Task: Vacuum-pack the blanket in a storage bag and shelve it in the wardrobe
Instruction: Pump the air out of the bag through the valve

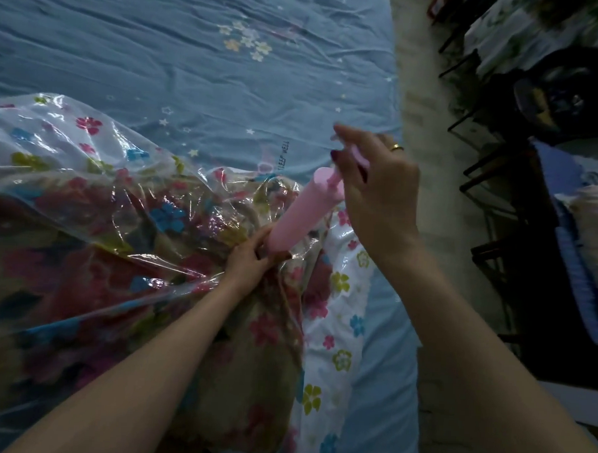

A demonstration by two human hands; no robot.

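- The left hand (252,255) grips the base of the pink pump (300,212), seated on the storage bag (87,169).
- The right hand (371,181) pinches the plunger handle, drawn out toward 1 o'clock.
- The blanket (244,343) lies inside the bag, at 7 o'clock from the pump.
- Best to keep the base pressed square and stroke straight.
- The bed edge (395,104) runs at 3 o'clock; open sheet lies at 12.

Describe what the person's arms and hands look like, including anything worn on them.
Both forearms are bare up to the frame's edge, with no sleeves, watch or bracelet in view. The right hand wears a gold band ring on one finger, and its nails carry dark red polish. The left hand shows no ring; its nails are largely hidden.
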